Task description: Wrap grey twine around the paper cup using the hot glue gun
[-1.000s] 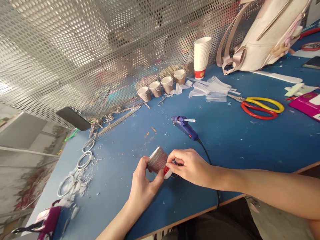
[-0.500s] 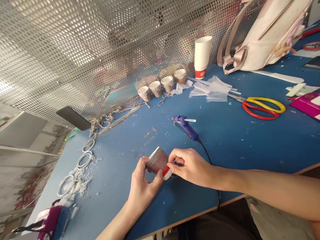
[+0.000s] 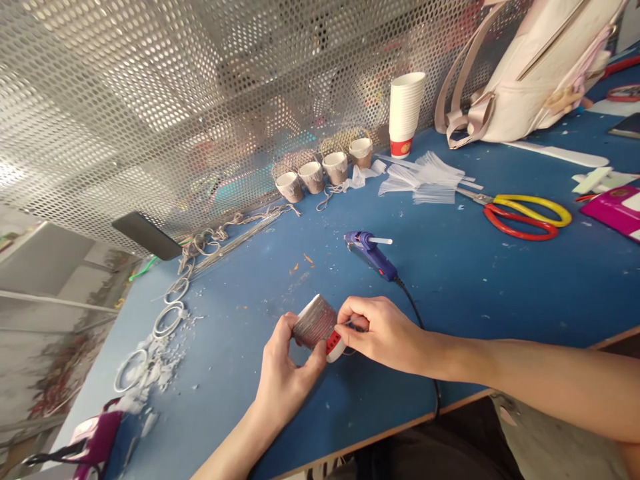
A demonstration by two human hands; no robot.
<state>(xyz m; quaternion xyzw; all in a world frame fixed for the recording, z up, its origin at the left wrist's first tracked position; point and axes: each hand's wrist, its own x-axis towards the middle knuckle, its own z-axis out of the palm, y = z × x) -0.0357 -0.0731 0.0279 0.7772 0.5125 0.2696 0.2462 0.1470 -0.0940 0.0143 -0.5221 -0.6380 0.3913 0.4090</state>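
A paper cup (image 3: 316, 323), partly wrapped in grey-brown cord, lies tilted in my left hand (image 3: 287, 367), whose fingers and thumb close round its sides. Red and white paper shows at the end that the cord does not cover. My right hand (image 3: 377, 330) pinches the cord against that end; the cord is mostly hidden by the fingers, with a thin loop just below. Beyond the hands a blue glue gun (image 3: 370, 255) rests on its side, a white glue stick poking out.
Several cord-wrapped cups (image 3: 311, 177) stand along the perforated metal screen (image 3: 210, 100), beside a stack of paper cups (image 3: 404, 113). Scissors (image 3: 525, 215) and white strips (image 3: 425, 177) lie at right. Rings (image 3: 169, 320), cord (image 3: 210, 243) and a phone (image 3: 147, 235) line the left edge. A black cable (image 3: 415, 307) passes under my right forearm.
Almost nothing differs. The cup and both hands have shifted only very slightly; the grips are the same.
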